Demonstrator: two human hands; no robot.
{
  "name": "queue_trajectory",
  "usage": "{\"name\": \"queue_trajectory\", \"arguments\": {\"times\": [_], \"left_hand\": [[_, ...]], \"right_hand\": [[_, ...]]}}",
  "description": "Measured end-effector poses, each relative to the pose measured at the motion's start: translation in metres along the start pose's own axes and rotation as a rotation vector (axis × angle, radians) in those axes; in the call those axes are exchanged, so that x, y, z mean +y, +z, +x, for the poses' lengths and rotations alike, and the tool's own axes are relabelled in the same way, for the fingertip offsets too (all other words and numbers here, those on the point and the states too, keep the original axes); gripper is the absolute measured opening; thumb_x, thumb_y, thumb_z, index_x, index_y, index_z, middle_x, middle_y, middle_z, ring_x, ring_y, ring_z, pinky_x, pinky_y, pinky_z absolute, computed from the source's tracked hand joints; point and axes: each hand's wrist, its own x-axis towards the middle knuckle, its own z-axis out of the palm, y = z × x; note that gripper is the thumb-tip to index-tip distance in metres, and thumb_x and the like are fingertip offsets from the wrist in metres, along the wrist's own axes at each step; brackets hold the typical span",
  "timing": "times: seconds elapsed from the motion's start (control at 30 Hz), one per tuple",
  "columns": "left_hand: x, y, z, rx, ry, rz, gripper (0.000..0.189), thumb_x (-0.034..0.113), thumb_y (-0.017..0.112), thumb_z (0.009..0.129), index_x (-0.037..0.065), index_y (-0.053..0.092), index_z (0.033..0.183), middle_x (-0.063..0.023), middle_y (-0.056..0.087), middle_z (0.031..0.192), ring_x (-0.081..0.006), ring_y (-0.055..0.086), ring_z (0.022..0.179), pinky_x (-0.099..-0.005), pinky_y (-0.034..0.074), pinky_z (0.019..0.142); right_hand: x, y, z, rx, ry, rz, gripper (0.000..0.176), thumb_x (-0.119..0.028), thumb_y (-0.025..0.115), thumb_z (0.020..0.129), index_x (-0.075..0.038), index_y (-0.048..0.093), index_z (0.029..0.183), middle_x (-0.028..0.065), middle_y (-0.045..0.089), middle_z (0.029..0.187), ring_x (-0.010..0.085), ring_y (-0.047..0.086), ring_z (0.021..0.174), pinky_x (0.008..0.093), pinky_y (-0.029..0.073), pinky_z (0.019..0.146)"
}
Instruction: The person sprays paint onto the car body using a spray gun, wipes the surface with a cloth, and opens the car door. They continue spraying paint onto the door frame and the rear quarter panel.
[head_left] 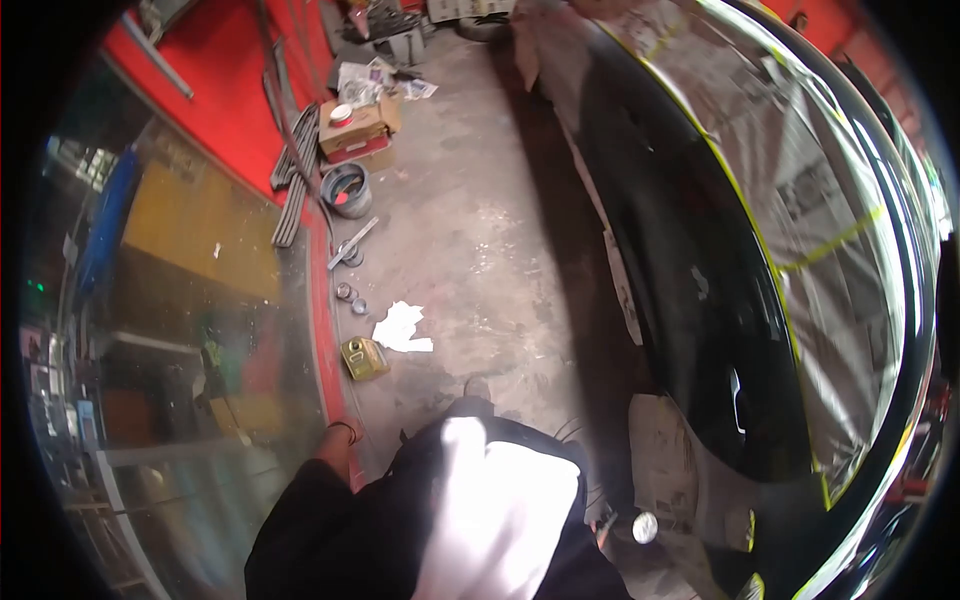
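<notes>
My left hand (346,432), with a dark band at the wrist, is low at the left beside the red frame of a glass partition; its fingers cannot be made out. At the lower right, only a sliver of my right hand (602,530) shows past my dark clothing. A round white-topped object (645,527) is just beside it, and its lower part is hidden. Further right curves a glossy black car panel (690,230) with a handle. Masking paper (820,200) edged with yellow-green tape covers the area above it.
Along the left wall are a cardboard box (352,130), a dark bucket (346,190), small cans (345,291), a yellowish square tin (363,359) and crumpled white paper (402,328). Grey strips (296,170) lean there. Concrete floor (480,240) runs between wall and car.
</notes>
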Motion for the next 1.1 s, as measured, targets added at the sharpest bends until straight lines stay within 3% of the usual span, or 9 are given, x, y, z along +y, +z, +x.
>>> {"name": "queue_trajectory", "arguments": {"times": [0.2,0.27,0.33,0.6,0.67,0.77,1.0,1.03,1.1], "left_hand": [[0.071,-0.037,0.017,0.185,-0.047,-0.895,0.041,0.019,0.054,0.097,0.001,0.072,0.128,-0.0227,0.071,0.131,-0.0386,0.068,0.124,-0.0515,0.053,0.105],[0.086,-0.075,0.022,0.213,-0.016,-1.040,0.040,0.019,0.054,0.097,0.000,0.072,0.127,-0.0226,0.071,0.131,-0.0386,0.068,0.124,-0.0515,0.053,0.105],[0.090,-0.126,0.030,0.240,0.013,-1.141,0.040,0.019,0.054,0.097,0.000,0.072,0.127,-0.0225,0.070,0.131,-0.0387,0.068,0.124,-0.0514,0.053,0.105],[0.013,-0.262,0.034,0.193,-0.061,-1.172,0.038,0.019,0.055,0.098,-0.001,0.071,0.126,-0.0223,0.070,0.130,-0.0390,0.067,0.124,-0.0514,0.053,0.105],[-0.010,-0.314,0.031,0.213,-0.087,-1.197,0.038,0.019,0.055,0.098,-0.001,0.071,0.125,-0.0222,0.070,0.130,-0.0391,0.067,0.124,-0.0514,0.053,0.105],[-0.044,-0.415,0.028,0.320,-0.059,-1.270,0.037,0.019,0.055,0.098,-0.001,0.070,0.125,-0.0221,0.069,0.130,-0.0392,0.067,0.124,-0.0513,0.053,0.105],[-0.110,-0.809,-0.106,0.750,0.798,-1.265,0.036,0.019,0.056,0.099,-0.002,0.070,0.124,-0.0218,0.069,0.129,-0.0395,0.066,0.123,-0.0513,0.053,0.105],[-0.125,-0.853,-0.130,0.771,0.985,-1.216,0.036,0.019,0.056,0.099,-0.002,0.069,0.124,-0.0218,0.069,0.129,-0.0395,0.066,0.123,-0.0513,0.053,0.105],[-0.158,-0.930,-0.170,0.796,1.324,-1.108,0.035,0.019,0.056,0.099,-0.003,0.069,0.123,-0.0217,0.068,0.129,-0.0396,0.066,0.123,-0.0513,0.053,0.104]], "right_hand": [[-0.066,0.220,0.089,-0.142,-0.830,-0.338,0.043,-0.020,0.073,0.100,0.000,0.061,0.136,0.0092,0.070,0.096,0.0187,0.071,0.084,0.0298,0.055,0.065],[-0.193,0.292,0.058,-0.489,-0.246,-0.120,0.040,-0.018,0.071,0.102,0.000,0.061,0.137,0.0072,0.067,0.094,0.0160,0.070,0.085,0.0282,0.055,0.069],[-0.247,0.363,0.072,-0.590,-0.194,-0.098,0.036,-0.017,0.069,0.104,-0.001,0.062,0.136,0.0039,0.065,0.091,0.0125,0.067,0.080,0.0275,0.054,0.067],[-0.447,0.636,0.143,-0.823,-0.462,-0.192,0.041,-0.015,0.070,0.103,-0.006,0.063,0.141,-0.0073,0.056,0.084,0.0033,0.048,0.070,0.0228,0.042,0.061],[-0.475,0.706,0.183,-0.854,-0.395,-0.292,0.052,-0.014,0.069,0.101,-0.005,0.055,0.151,0.0040,0.070,0.104,0.0129,0.066,0.084,0.0298,0.057,0.076],[-0.523,0.802,0.226,-0.892,-0.727,-0.340,0.054,-0.012,0.069,0.099,-0.004,0.055,0.151,0.0187,0.068,0.137,0.0285,0.065,0.128,0.0361,0.049,0.108],[-0.678,0.989,0.226,-0.978,-0.768,-0.398,0.056,-0.012,0.068,0.101,-0.003,0.052,0.154,0.0160,0.064,0.148,0.0190,0.056,0.139,0.0325,0.040,0.117],[-0.676,1.022,0.234,-0.921,-0.906,-0.373,0.055,-0.011,0.069,0.102,-0.007,0.053,0.154,0.0085,0.071,0.132,0.0148,0.067,0.113,0.0295,0.052,0.099],[-0.684,1.078,0.240,-0.959,-0.823,-0.346,0.054,-0.011,0.069,0.102,-0.011,0.054,0.154,0.0015,0.070,0.117,0.0089,0.062,0.091,0.0257,0.051,0.081]]}}
